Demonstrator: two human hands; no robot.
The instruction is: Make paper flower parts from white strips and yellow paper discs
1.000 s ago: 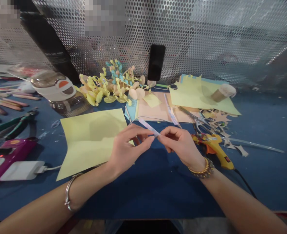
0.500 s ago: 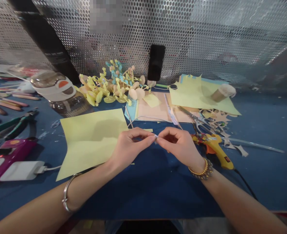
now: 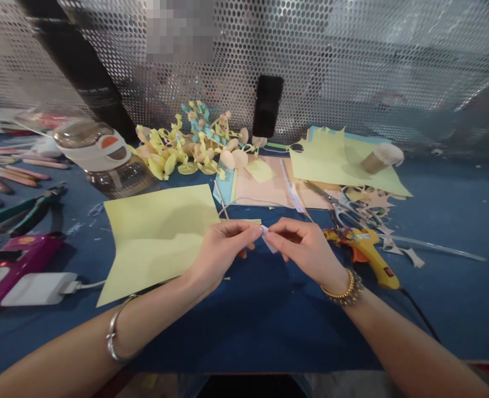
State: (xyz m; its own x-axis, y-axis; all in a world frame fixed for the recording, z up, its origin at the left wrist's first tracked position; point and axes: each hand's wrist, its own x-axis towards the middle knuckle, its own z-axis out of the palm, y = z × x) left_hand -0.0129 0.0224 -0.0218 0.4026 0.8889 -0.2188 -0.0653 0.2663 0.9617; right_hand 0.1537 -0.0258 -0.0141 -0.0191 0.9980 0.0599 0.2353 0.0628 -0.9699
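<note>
- Left hand [image 3: 223, 247] and right hand [image 3: 305, 243], centre of the frame; fingers of both pinching a lilac strip [image 3: 270, 244];
- yellow glue gun [image 3: 371, 251] on the counter [image 3: 248, 331], right of centre

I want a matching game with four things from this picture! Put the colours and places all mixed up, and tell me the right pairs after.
Things
1. phone
2. held strip
3. pliers
4. glue gun

Clues
A. pale lilac, pinched between the left hand and the right hand
B. mostly yellow, to the right of the right hand
C. black, standing in front of the metal mesh
D. green handles, over on the left side

Right pairs: 1-C, 2-A, 3-D, 4-B
</note>
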